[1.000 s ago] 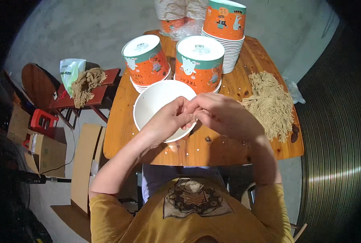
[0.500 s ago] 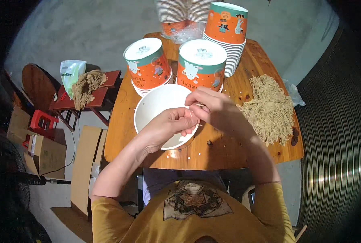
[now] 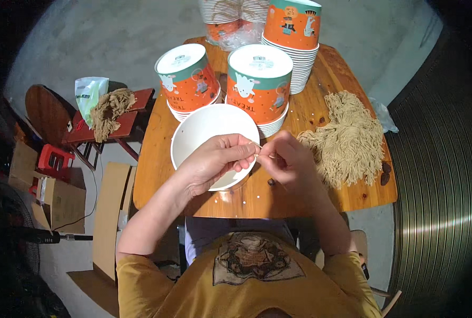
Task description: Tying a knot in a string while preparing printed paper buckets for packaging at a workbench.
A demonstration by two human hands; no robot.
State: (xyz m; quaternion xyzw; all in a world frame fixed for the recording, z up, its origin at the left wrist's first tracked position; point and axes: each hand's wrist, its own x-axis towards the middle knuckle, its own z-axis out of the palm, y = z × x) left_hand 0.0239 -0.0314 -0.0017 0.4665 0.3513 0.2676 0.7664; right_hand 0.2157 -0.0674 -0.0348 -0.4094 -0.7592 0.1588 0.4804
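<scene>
Tan cord, a single thin strand (image 3: pixel 263 151), runs between the person's two hands just over the near rim of a white bowl (image 3: pixel 204 127). The left hand (image 3: pixel 214 161) pinches one end between thumb and forefinger, the other fingers curled loosely; the right hand (image 3: pixel 289 161) pinches the other end the same way, knuckles up, so the strand shows only in the short gap between the fingertips. Both hands hover above the wooden surface (image 3: pixel 162 159), the left over the bowl's edge, the right just beside it.

The strand looks very light and limp, with no stiffness of its own; I judge it would sag or slip unless held close to its ends with firm fingertip pressure, and it may fray if pulled hard. The bowl looks like thin paper, light and easy to nudge.

To the right lies a loose heap of the same cord (image 3: pixel 347 138), well within reach of the right hand. Behind the bowl stand two orange printed tubs (image 3: pixel 259 85) upside down on stacks, and a taller stack of tubs (image 3: pixel 294 42) farther back. Off to the left, a small red stool (image 3: pixel 122 124) carries another bundle of cord (image 3: pixel 109 108) and a pale bag (image 3: pixel 87 93). Cardboard boxes (image 3: pixel 56 193) sit on the floor.
</scene>
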